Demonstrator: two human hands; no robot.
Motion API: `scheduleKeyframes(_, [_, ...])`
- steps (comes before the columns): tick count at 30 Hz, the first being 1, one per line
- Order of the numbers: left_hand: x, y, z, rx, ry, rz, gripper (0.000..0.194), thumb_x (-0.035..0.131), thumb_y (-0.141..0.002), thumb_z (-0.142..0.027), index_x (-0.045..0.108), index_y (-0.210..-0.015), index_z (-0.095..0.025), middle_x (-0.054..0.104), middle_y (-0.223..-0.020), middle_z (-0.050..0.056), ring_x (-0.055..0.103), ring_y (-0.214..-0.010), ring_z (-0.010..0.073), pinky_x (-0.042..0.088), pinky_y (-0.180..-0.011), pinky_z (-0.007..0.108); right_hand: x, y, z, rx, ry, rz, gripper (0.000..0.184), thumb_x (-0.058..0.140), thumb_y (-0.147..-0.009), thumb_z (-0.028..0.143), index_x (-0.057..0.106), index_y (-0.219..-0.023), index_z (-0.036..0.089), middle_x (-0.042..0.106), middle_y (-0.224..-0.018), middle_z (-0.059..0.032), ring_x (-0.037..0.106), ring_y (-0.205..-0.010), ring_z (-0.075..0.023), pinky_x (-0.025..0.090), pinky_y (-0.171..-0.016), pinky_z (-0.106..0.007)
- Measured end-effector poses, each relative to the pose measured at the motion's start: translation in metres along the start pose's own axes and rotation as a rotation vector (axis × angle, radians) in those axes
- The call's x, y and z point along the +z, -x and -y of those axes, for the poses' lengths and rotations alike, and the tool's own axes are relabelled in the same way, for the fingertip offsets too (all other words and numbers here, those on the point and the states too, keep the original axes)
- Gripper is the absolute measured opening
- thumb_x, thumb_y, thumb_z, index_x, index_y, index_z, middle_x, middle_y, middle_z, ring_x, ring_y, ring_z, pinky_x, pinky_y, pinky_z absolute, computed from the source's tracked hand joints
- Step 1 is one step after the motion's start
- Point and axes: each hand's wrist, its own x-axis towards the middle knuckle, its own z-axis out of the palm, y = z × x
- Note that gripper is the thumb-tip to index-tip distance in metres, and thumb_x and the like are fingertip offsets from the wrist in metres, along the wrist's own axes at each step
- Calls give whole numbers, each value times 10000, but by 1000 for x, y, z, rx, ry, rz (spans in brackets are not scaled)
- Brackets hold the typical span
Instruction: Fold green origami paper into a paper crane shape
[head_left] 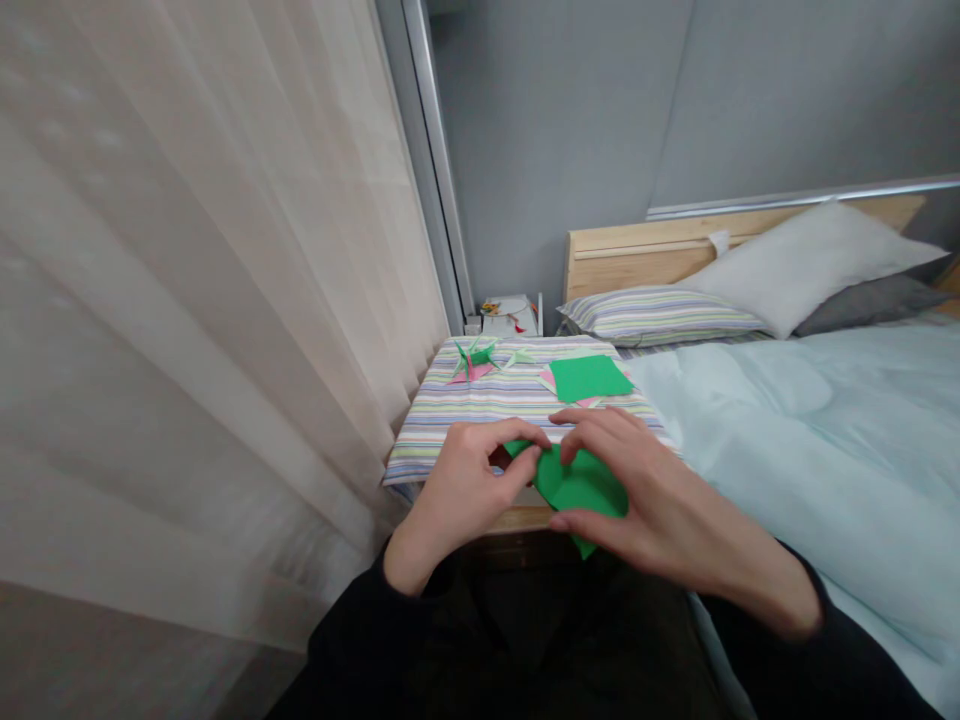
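A sheet of green paper (581, 483) is held up between my hands, bent in a curve, with one corner pointing down. At its left corner, my left hand (480, 475) pinches the paper between thumb and fingers. My right hand (630, 475) grips the right part, thumb below and fingers curled over the top. Beyond them, a stack of paper squares (591, 378) lies on the striped cloth, green on top with pink and pale corners sticking out. Folded paper cranes (475, 358) in green and pink sit at the cloth's far left, beside a paler green folded piece (519, 358).
The striped cloth (450, 420) covers a small table in front of me. A pale curtain (300, 300) hangs close on the left. To the right is a bed with a light blue quilt (795, 430), pillows (675, 312) and a wooden headboard (630, 262).
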Motion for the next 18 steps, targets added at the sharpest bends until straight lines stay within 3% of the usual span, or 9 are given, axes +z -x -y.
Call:
scheduleKeyframes(2, [0, -1, -2, 28, -7, 22, 181, 599, -874, -131, 759, -949, -172, 773, -883, 12, 685, -767, 135, 527, -690, 222, 1, 0, 7, -22, 26, 58, 381, 772, -803, 361, 552, -1089, 238, 592, -1367, -90, 522, -1295, -310, 211, -1198, -570])
scheduleKeyframes(5, [-5, 0, -8, 63, 9, 83, 164, 623, -869, -137, 752, -966, -165, 778, -896, 12, 698, -783, 132, 533, -712, 215, 1, -3, 13, 4, 44, 126, 230, 683, -816, 234, 573, -1017, 226, 672, -1110, -48, 612, -1108, -269, 180, -1197, -590])
scheduleKeyframes(8, [-13, 0, -11, 85, -14, 189, 120, 689, -857, -189, 750, -956, -162, 780, -903, 17, 709, -816, 145, 532, -756, 225, -2, -6, 13, 31, 54, 168, 85, 598, -821, 173, 583, -893, 214, 656, -908, -10, 632, -934, -229, 192, -1171, -607])
scheduleKeyframes(13, [-25, -3, -6, 93, -3, 328, 286, 828, -767, -301, 749, -1004, -165, 783, -958, 31, 721, -884, 176, 542, -804, 238, -7, -7, 9, 48, -31, 239, 69, 577, -843, 165, 596, -795, 211, 648, -836, 22, 629, -845, -187, 210, -1162, -575])
scheduleKeyframes(18, [-25, -6, -1, 36, -1, 307, 220, 835, -751, -243, 766, -950, -178, 777, -904, 18, 705, -815, 164, 534, -726, 231, -7, -7, 7, 47, -143, 245, 71, 602, -863, 159, 634, -832, 214, 663, -824, 42, 646, -855, -171, 205, -1183, -512])
